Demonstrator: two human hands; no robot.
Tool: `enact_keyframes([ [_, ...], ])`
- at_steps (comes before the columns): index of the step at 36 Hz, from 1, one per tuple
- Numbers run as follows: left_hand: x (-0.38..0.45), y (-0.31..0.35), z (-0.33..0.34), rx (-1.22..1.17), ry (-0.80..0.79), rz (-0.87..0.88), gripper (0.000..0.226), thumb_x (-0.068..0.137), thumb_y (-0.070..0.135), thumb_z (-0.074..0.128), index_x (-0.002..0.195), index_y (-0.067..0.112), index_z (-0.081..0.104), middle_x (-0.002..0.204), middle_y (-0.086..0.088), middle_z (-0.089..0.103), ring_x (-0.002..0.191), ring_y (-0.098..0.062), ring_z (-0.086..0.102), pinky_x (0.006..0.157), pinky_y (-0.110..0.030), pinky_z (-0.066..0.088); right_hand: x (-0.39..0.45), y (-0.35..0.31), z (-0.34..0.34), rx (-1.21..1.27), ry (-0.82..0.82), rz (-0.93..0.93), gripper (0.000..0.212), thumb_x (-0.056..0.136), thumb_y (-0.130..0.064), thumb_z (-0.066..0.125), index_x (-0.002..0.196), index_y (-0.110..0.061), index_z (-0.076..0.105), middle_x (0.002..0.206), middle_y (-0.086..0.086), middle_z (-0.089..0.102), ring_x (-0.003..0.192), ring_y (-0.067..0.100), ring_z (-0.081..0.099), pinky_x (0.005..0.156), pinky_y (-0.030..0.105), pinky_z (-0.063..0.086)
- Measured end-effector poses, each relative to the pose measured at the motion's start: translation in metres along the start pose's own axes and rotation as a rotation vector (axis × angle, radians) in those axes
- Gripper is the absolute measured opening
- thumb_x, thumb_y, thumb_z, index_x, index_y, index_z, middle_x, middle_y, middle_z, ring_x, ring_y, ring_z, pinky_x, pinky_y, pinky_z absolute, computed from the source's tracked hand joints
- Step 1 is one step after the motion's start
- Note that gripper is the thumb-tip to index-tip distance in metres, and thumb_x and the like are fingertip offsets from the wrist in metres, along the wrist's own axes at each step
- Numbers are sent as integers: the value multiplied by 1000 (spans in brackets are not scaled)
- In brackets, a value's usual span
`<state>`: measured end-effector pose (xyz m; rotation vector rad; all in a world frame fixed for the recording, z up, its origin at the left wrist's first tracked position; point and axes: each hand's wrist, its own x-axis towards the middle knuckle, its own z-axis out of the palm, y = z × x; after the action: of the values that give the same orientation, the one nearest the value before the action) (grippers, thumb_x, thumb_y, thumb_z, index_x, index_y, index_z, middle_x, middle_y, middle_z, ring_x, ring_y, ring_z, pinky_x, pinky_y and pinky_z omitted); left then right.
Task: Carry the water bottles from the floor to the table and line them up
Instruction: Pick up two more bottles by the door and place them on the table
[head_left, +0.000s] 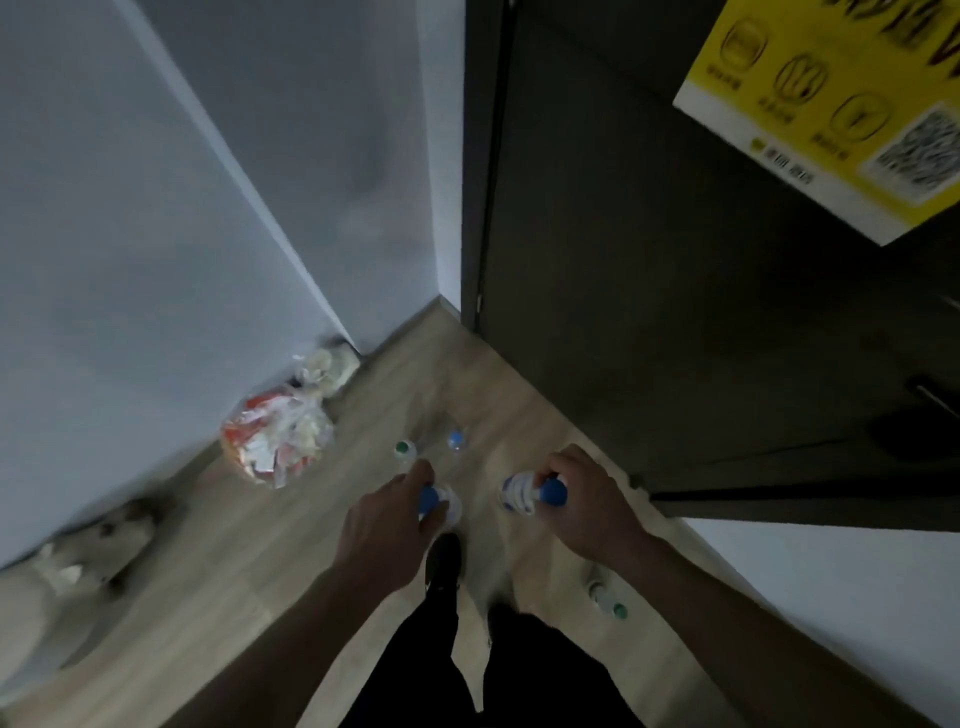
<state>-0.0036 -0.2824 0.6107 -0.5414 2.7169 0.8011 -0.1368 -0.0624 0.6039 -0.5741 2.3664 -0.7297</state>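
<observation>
Left hand (395, 512) grips one blue-capped bottle (441, 501) near its cap, right hand (576, 493) another (519, 491), both above the floor (270, 561); full bottles likely heavy and slick, so hold below the shoulder; three more remain on the floor.

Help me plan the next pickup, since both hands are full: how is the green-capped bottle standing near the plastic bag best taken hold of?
Grip the green-capped bottle by its neck, just under the cap, fingers coming straight down from above. It stands upright, cap towards the camera, with some clearance from the blue-capped bottle beside it.
</observation>
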Motion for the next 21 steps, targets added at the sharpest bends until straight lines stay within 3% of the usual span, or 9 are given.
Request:
enact_keyframes([
  [2, -22, 4, -12, -12, 62, -24, 25, 93, 49, 57, 104, 34, 39, 91, 5, 64, 76, -24, 64, 61, -36, 50, -13, -13, -9, -3, 9, -70, 31, 78, -17, 71, 78, -38, 50, 91, -14, 51, 78, 1, 57, 65, 10, 37],
  [6, -66, 10, -24, -45, 183, -118, 26, 92, 49, 59, 99, 36, 36, 84, 5, 63, 71, -22, 62, 58, -35, 47, -35, -38, -18, -20, -14, -209, 25, 74, -15, 71, 78, -34, 56, 89, -12, 55, 80, 3, 58, 74, 26, 48],
  [13, -140, 16, -42, -28, 325, -278, 24, 92, 50, 60, 94, 36, 39, 73, 4, 56, 57, -10, 50, 47, -26, 31, -75, -81, -19, -106, -122, -384, 13, 76, -14, 72, 85, -22, 68, 93, -9, 60, 88, 9, 59, 80, 30, 49],
  [16, -176, 14, -52, -41, 360, -336, 25, 91, 51, 58, 93, 33, 41, 70, 1, 58, 58, -16, 53, 47, -27, 30, -95, -106, -15, -134, -161, -447, 14, 75, -13, 73, 85, -23, 70, 92, -6, 62, 84, 10, 60, 76, 25, 47],
  [19, -213, 7, -63, -107, 415, -376, 24, 89, 49, 59, 90, 31, 44, 69, -2, 60, 58, -18, 54, 47, -29, 32, -113, -133, -7, -163, -176, -533, 19, 74, -11, 75, 81, -27, 67, 87, -11, 59, 77, 3, 56, 69, 9, 37],
  [21, -239, -1, -72, -118, 448, -397, 23, 88, 47, 61, 89, 30, 45, 68, -2, 60, 57, -17, 55, 46, -30, 36, -125, -153, 1, -219, -207, -572, 17, 73, -14, 74, 82, -28, 68, 88, -11, 59, 79, 3, 57, 71, 12, 41],
])
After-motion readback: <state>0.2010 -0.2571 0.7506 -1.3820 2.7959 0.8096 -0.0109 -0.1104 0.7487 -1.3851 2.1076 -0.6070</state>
